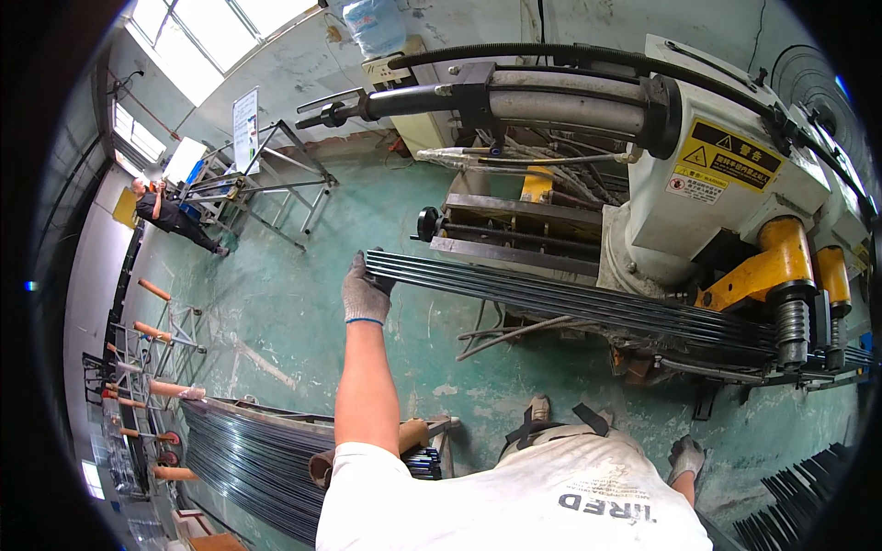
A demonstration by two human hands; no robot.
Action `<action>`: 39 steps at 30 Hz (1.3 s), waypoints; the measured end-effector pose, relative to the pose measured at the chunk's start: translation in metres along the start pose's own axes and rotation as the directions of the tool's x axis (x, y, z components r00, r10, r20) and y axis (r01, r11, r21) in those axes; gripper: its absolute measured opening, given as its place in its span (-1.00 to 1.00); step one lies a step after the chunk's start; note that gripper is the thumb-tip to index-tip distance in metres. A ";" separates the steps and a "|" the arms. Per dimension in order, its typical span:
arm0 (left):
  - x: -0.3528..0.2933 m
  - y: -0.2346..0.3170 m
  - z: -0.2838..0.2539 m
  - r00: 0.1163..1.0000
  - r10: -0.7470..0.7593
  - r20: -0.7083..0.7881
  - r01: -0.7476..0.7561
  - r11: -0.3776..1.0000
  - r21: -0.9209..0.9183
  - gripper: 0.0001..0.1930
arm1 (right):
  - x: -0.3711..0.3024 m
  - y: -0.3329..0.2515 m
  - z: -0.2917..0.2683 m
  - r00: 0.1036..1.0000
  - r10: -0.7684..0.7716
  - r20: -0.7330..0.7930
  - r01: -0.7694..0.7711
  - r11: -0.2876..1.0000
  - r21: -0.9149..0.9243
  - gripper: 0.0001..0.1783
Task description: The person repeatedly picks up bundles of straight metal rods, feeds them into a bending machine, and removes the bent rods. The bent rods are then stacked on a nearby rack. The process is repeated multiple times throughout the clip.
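My left hand (365,292), in a grey work glove, is stretched forward and closed at the left end of a bundle of long black metal tubes (551,294). The tubes lie side by side and run rightward, past yellow brackets and springs on a large machine (735,156). My right hand (686,456), also gloved, hangs low beside my body, apart from the tubes. How its fingers are set does not show clearly.
A rack at lower left bears many dark rods (248,459). More black pieces (799,500) lie at lower right. A long machine arm (413,103) juts left above the tubes. A person (170,211) stands far left by a metal frame table (266,188).
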State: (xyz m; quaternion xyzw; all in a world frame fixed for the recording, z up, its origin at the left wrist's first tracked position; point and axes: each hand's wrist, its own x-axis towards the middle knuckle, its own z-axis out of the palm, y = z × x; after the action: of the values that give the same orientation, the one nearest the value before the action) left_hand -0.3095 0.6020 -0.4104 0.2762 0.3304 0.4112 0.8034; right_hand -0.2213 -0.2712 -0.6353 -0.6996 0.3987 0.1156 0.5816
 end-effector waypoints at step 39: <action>-0.222 -0.354 -0.010 0.477 -0.521 0.708 -0.838 -0.027 0.545 -0.66 | 0.173 -0.119 -0.038 0.951 -0.027 0.308 0.223 0.750 -0.622 -0.62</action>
State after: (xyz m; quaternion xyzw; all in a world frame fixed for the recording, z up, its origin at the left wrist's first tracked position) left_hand -0.2463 0.2361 -0.6019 0.9518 0.0184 -0.0322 0.3045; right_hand -0.0371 -0.3788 -0.6468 -0.8594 0.1991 0.3046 0.3593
